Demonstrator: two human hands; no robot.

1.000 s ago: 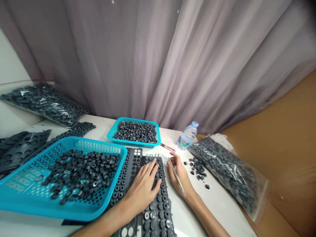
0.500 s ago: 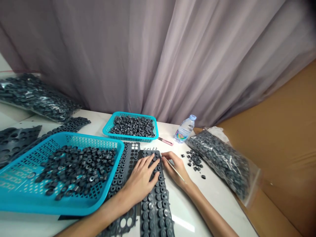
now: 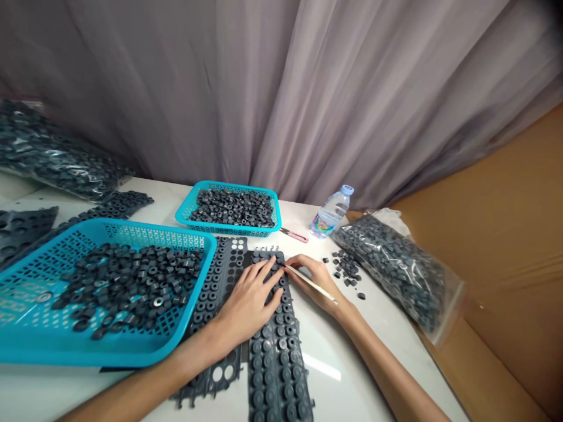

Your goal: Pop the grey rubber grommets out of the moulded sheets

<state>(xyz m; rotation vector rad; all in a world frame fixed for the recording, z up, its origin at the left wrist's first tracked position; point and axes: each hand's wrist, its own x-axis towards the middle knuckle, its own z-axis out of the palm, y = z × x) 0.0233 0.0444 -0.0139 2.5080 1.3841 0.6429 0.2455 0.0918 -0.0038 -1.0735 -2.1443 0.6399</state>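
Observation:
My left hand [image 3: 255, 299] lies palm down on a dark grey moulded rubber sheet [image 3: 279, 346] with rows of raised round studs, its fingers spread. At the sheet's upper right edge, my right hand [image 3: 314, 280] pinches a slim white knife [image 3: 317, 287], apparently a utility knife. The knife's dark tip points left, close to the left fingertips; whether it touches a stud is too small to tell. A second rubber sheet [image 3: 215, 278], with some round holes cut through, lies to the left, partly under my left forearm.
A large blue basket [image 3: 109, 354] of small black rubber pieces stands left; a smaller blue basket [image 3: 178, 218] is behind. Near the right hand lie loose pieces [image 3: 347, 269], a water bottle [image 3: 331, 212], a pink cutter [image 3: 294, 235] and a filled bag [image 3: 400, 275]. Another bag [image 3: 57, 158] sits far left.
The whole view has shifted, so things appear slightly higher. In my right hand the knife has turned, showing its broader side. My left hand keeps its place on the sheet.

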